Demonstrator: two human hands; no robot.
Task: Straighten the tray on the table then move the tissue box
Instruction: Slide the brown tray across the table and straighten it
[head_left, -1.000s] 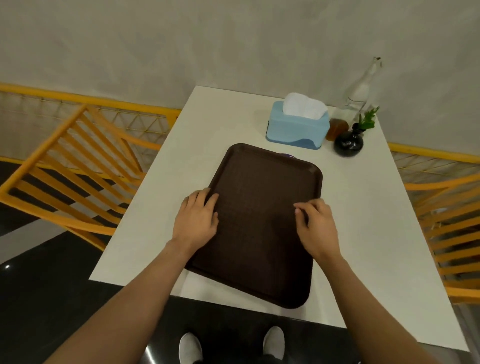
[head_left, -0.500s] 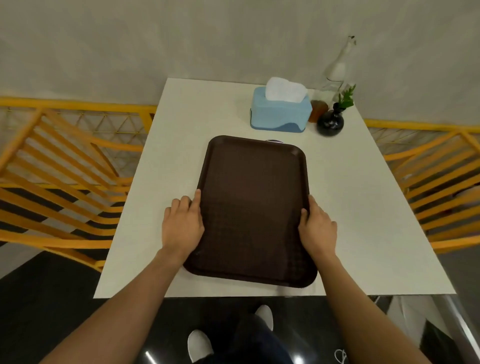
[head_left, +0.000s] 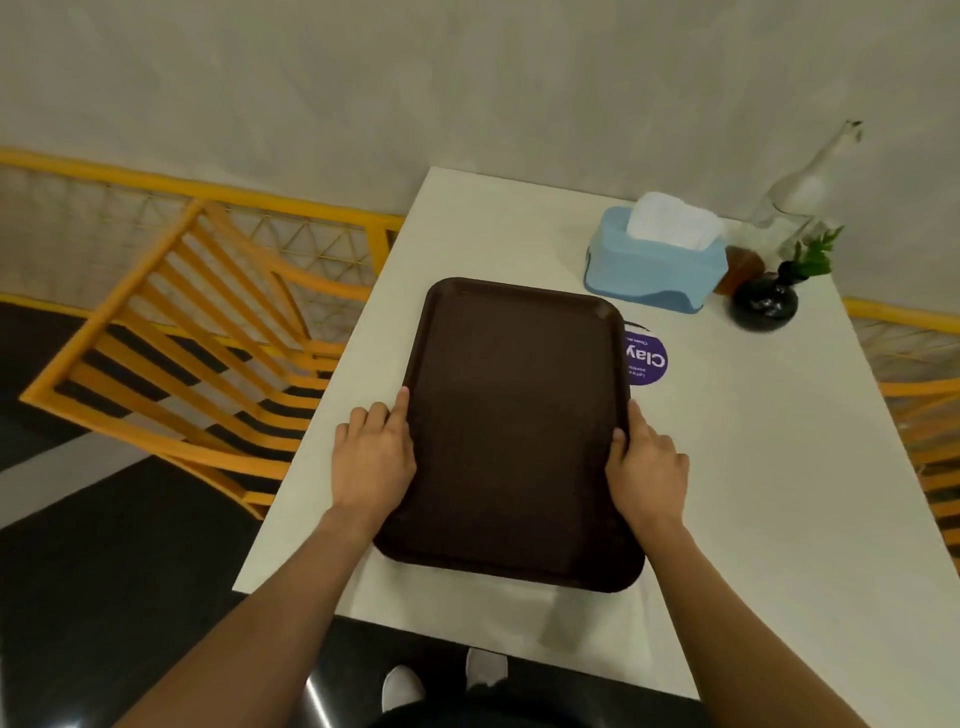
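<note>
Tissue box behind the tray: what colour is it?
Light blue, with a darker blue wave along its base; white tissue on top. Tissue box, head view.

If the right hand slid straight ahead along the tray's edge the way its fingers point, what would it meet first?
Probably the purple round sticker lying flat on the table beside the tray, just ahead of the right hand. The first solid obstacle beyond looks like the blue tissue box.
</note>
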